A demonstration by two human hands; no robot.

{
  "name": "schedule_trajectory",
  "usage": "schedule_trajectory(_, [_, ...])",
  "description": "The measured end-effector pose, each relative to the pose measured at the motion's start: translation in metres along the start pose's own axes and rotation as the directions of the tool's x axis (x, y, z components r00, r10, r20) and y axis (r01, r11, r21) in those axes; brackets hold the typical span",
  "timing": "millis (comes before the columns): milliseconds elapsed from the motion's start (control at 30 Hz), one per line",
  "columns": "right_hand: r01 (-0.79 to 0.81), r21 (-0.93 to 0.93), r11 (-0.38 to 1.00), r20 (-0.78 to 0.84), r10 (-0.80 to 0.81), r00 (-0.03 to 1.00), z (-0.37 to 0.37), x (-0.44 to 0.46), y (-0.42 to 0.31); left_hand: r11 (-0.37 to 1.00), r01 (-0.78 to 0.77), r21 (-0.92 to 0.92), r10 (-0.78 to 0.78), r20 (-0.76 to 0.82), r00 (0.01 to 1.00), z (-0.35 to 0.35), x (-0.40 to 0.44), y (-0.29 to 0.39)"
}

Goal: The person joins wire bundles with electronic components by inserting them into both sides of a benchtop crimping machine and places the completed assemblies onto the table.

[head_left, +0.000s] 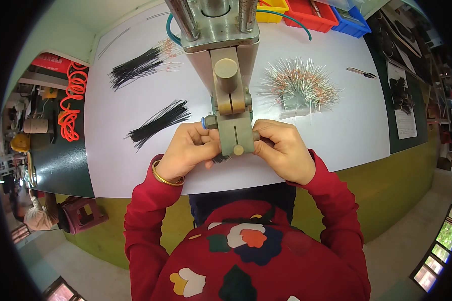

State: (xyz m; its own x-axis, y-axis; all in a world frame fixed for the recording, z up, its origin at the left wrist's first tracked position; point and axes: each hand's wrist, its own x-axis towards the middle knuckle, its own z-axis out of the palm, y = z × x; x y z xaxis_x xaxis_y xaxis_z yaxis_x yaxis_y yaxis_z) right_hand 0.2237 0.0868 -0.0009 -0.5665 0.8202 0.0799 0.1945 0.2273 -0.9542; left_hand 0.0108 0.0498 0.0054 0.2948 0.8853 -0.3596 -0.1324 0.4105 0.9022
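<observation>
My left hand (192, 148), with a gold bangle at the wrist, is at the left side of the metal press head (237, 130), its fingers curled round a small bunch of black wires (221, 158) that shows below it. On the press head's other side, my right hand (282, 149) has thumb and index finger pinched together; what lies between them is hidden by the press. A bundle of black wires (160, 122) lies to the left. Farther back is another black bundle (135, 68) with pale, orange-dotted ends. A spiky cluster of thin-leaded parts (301, 84) stands on the right.
Yellow (272, 11), red (312, 16) and blue (350, 24) bins line the back edge. A pen-like tool (360, 72) lies at the right of the white table surface (336, 135). An orange coiled hose (75, 95) hangs at the left. A stool (84, 214) is at lower left.
</observation>
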Motion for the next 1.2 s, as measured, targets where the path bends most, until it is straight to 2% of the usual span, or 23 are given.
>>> schedule_trajectory(200, [0.034, -0.007, 0.999, -0.012, -0.034, 0.999, 0.0006, 0.0013, 0.0008, 1.0, -0.011, -0.002, 0.011, 0.013, 1.0, -0.0029, 0.0003, -0.0041])
schedule_trajectory(1200, [-0.006, 0.036, 0.999, 0.026, 0.005, 1.0, -0.0015, 0.0023, -0.0016, 1.0, -0.004, 0.002, 0.004, 0.014, 1.0, 0.0003, -0.0002, 0.0007])
